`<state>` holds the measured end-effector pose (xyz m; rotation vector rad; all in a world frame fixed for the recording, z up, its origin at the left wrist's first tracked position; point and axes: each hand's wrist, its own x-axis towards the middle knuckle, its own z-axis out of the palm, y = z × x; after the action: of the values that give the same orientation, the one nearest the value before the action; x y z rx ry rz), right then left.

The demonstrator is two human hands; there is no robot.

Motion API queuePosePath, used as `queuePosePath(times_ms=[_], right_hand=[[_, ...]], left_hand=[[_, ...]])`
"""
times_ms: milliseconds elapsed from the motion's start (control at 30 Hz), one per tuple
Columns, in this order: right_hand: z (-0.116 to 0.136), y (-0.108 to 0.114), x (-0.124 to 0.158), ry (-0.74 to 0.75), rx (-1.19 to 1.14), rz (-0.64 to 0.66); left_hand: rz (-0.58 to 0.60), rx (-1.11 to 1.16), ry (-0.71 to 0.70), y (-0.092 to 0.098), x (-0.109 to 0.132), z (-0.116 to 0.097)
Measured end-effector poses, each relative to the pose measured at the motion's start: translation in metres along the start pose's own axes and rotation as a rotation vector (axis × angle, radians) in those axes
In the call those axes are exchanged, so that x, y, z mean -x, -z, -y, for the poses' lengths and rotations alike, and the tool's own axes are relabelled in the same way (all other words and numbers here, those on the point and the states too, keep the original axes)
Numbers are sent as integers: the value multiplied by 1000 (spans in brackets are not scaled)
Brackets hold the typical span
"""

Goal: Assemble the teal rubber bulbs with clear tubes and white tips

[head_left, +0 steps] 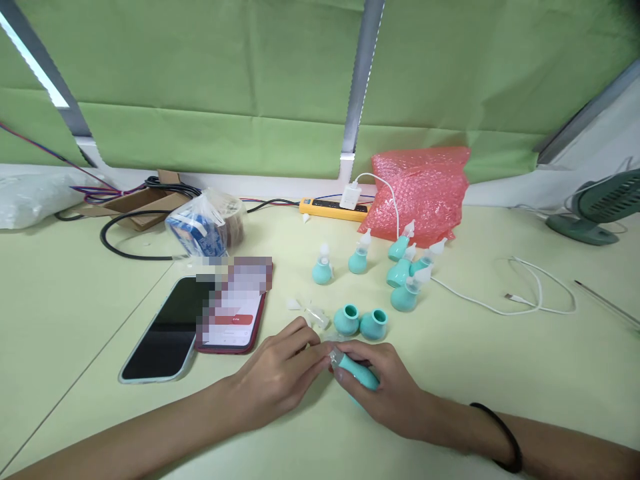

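My right hand (387, 390) is wrapped round a teal rubber bulb (361, 373) low on the pale green table (500, 373). My left hand (280, 370) pinches a small clear tip at the bulb's mouth, fingers pressed together. Just beyond my hands stand two open teal bulbs (360, 322) without tips, and loose clear tips (313, 312) lie next to them. Farther back stand several assembled teal bulbs with white tips (406, 272).
Two phones (200, 323) lie left of my hands. A plastic bag with a blue carton (205, 227), a cardboard box, cables, a yellow power strip (333, 209), pink bubble wrap (420, 190), a white cable (525, 293) and a green fan (595, 207) surround the work area.
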<state>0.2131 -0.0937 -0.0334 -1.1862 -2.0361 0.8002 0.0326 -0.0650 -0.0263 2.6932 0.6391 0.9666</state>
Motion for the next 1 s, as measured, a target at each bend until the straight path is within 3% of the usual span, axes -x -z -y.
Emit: queuePosePath(times_ms=[133, 300, 500, 700, 833, 1000], right_hand=[[-1, 0, -1, 25, 6, -19], [-2, 0, 0, 17, 31, -26], [-1, 0, 0, 24, 73, -16], [-4, 0, 1, 39, 50, -76], [-5, 0, 1, 32, 80, -45], [-6, -2, 4, 68, 151, -93]], left_hand=[[-65, 88, 34, 0, -4, 0], [-22, 128, 51, -1, -4, 1], [30, -206, -73, -5, 4, 3], [-148, -225, -146, -7, 4, 2], [-93, -281, -114, -6, 4, -1], [22, -406, -229, -4, 2, -8]])
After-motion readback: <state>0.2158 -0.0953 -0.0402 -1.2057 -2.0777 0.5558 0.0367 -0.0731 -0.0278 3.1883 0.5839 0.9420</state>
